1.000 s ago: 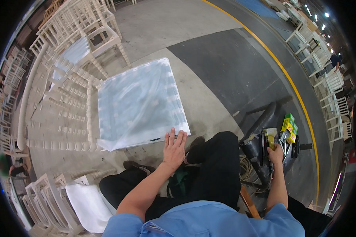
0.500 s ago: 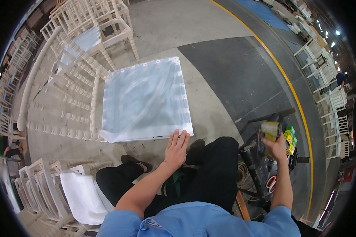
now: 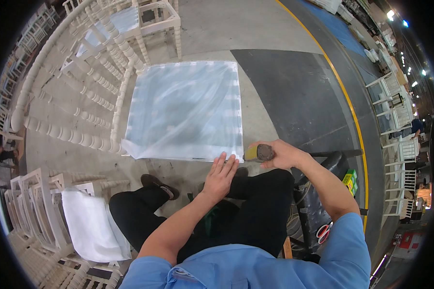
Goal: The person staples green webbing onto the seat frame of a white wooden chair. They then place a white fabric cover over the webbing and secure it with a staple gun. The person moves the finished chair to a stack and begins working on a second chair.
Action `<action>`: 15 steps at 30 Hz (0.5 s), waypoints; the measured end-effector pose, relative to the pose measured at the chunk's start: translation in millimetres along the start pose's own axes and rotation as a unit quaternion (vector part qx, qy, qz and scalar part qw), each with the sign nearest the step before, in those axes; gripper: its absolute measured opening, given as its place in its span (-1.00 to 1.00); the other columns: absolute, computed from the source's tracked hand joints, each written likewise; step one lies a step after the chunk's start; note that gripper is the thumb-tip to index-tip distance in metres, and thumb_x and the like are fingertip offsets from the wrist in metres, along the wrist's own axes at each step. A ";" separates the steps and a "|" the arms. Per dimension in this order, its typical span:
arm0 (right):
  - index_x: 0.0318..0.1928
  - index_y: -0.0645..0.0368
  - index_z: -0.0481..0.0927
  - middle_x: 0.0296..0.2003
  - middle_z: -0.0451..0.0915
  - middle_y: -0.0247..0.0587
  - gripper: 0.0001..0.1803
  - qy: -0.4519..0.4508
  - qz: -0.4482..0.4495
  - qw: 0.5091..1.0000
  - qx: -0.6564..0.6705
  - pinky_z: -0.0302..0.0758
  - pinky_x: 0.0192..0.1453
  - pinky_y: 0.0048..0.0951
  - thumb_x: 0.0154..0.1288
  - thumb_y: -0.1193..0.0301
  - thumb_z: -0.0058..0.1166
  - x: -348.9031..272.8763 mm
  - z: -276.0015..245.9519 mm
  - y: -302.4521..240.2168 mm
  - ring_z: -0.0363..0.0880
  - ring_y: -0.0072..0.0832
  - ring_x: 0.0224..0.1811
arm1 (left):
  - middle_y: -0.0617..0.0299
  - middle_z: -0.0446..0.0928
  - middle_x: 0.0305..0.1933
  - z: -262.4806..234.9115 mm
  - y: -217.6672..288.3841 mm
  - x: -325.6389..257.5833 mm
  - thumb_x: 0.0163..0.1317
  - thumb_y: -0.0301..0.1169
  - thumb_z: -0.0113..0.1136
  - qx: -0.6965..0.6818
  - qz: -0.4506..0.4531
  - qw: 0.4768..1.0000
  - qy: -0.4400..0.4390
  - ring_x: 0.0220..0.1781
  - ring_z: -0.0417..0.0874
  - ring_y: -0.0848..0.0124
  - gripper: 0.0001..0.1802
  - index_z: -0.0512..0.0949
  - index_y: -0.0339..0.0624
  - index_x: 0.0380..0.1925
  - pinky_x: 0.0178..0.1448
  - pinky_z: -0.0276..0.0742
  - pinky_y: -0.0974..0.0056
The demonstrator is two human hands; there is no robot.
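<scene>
In front of me a white turned-wood chair has its backrest to the left, and its square seat is covered with thin pale-blue and white sheeting. My left hand rests with outstretched fingers on the near right edge of that seat, holding the sheeting down. My right hand is wrapped round a staple gun, yellow-green with a dark round cap. The gun's nose points at the seat's near right corner, beside my left fingertips. Whether it touches the seat I cannot tell.
A black padded stool on my right carries red-handled scissors and a green-yellow box. White cloth lies over stacked chair frames on my left. Another white chair stands beyond, and more chairs line the far right.
My right hand has brought the staple gun from above the stool on the right over to the seat's near right corner. My left hand stays on the seat edge.
</scene>
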State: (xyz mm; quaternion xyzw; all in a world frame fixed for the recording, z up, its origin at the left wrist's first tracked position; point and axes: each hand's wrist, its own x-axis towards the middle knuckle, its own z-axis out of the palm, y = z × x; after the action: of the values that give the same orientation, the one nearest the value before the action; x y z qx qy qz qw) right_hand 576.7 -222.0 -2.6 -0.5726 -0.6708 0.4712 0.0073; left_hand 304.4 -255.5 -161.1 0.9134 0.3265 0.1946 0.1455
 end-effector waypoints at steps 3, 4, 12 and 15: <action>0.48 -0.09 0.52 0.02 0.81 -0.02 -0.22 -0.013 -0.011 1.000 -0.013 0.62 0.23 -0.24 0.25 0.50 0.48 8.6 8.1 -1.3 0.77 -0.19 0.04 | 0.04 0.29 0.68 -0.1 -1.3 -3.1 0.16 -0.50 0.33 0.003 -0.002 1.000 -0.003 0.75 0.17 -0.16 -0.08 0.34 -0.15 0.60 0.77 0.12 -0.20; 0.48 -0.10 0.52 0.00 0.81 -0.01 -0.22 -0.011 -0.015 0.999 -0.032 0.62 0.22 -0.23 0.25 0.49 0.48 10.7 9.6 -1.5 0.78 -0.15 0.03 | 0.04 0.28 0.68 0.9 -2.0 -2.6 0.15 -0.49 0.34 0.005 -0.001 1.000 0.000 0.75 0.16 -0.16 -0.07 0.33 -0.15 0.61 0.78 0.11 -0.20; 0.46 -0.09 0.54 0.03 0.80 0.04 -0.23 0.013 -0.003 0.998 -0.064 0.62 0.24 -0.22 0.24 0.49 0.50 7.4 14.8 -7.8 0.77 -0.12 0.05 | 0.07 0.24 0.72 0.1 -1.0 0.0 0.18 -0.41 0.40 0.016 -0.004 0.999 -0.032 0.77 0.13 -0.14 -0.06 0.32 -0.12 0.62 0.79 0.09 -0.18; 0.45 -0.05 0.56 0.10 0.79 -0.04 -0.23 0.068 -0.022 0.997 0.027 0.63 0.27 -0.24 0.23 0.50 0.52 -6.7 11.4 -14.8 0.76 -0.24 0.09 | 0.07 0.26 0.71 -6.5 -0.9 -3.2 0.24 -0.37 0.41 -0.008 -0.016 0.999 -0.028 0.76 0.17 -0.10 -0.10 0.34 -0.09 0.61 0.78 0.12 -0.18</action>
State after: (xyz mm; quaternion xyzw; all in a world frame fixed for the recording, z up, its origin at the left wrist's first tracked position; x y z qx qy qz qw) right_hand 561.5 -232.8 4.0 -0.5880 -0.6680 0.4492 0.0787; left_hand 298.7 -256.0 -156.6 0.9119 0.3358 0.1691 0.1648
